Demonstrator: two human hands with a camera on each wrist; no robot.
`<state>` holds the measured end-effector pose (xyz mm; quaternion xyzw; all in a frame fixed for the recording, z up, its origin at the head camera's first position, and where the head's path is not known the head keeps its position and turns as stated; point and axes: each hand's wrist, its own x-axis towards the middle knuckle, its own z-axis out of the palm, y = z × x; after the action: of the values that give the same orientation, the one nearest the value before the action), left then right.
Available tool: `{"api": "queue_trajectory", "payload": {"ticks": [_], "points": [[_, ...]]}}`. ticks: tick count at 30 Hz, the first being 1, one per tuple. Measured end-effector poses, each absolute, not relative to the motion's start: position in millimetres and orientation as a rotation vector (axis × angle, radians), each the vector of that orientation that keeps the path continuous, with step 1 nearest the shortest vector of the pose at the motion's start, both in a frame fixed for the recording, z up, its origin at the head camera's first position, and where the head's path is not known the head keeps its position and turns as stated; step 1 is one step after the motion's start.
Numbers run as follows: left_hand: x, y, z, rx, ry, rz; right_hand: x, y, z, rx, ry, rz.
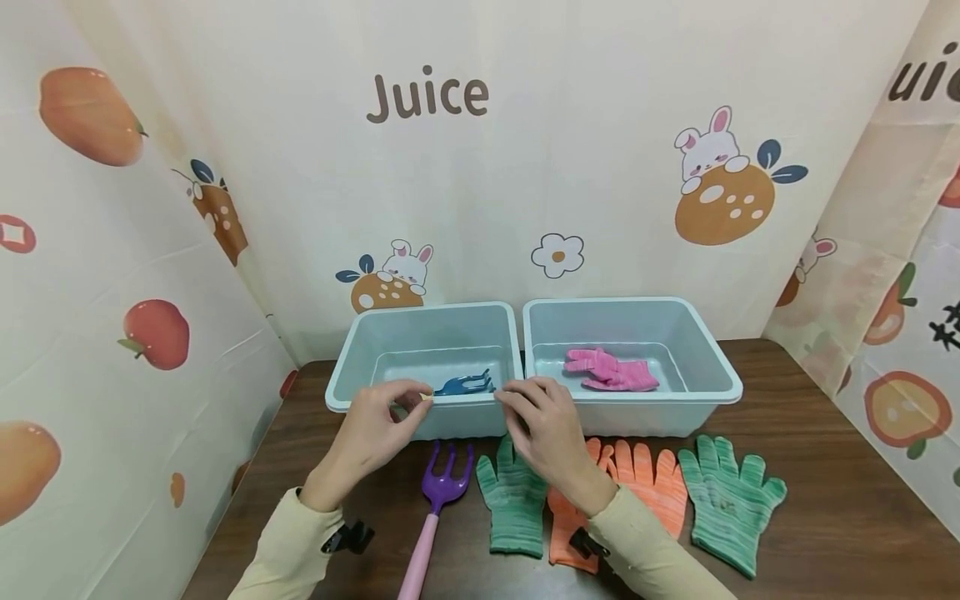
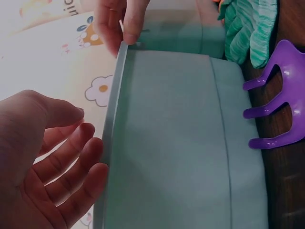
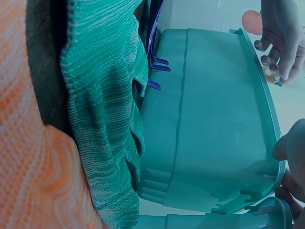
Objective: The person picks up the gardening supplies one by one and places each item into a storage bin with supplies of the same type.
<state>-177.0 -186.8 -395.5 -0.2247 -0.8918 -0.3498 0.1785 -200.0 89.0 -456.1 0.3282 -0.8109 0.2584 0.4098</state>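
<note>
My left hand [image 1: 381,425] is at the front rim of the left light-blue bin [image 1: 461,422]. Its fingers are loosely bent, and the left wrist view shows thumb and fingertips apart with nothing between them. At the same bin's front right corner, my right hand [image 1: 546,429] pinches the rim, thumb outside and fingers behind. Inside that bin lies a blue garden hand fork [image 1: 465,384], its handle hidden. A purple hand fork [image 1: 444,487] with a pink handle lies in front. Under my right forearm are orange gloves [image 1: 652,483], partly covered, beside a green glove [image 1: 517,508].
A second light-blue bin [image 1: 637,417] stands close on the right with pink gloves [image 1: 611,371] in it. Another green glove [image 1: 731,500] lies at the right on the brown wooden table [image 1: 817,500]. A printed curtain [image 1: 585,150] hangs behind and along both sides.
</note>
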Motion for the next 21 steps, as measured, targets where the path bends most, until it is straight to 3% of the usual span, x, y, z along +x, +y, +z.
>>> {"api": "queue_trajectory", "payload": {"ticks": [21], "points": [[-166.9,-186.6,-419.9,-0.678,-2.544,-0.981,-200.8,89.9,-457.7,0.826,-2.042,0.633]]}}
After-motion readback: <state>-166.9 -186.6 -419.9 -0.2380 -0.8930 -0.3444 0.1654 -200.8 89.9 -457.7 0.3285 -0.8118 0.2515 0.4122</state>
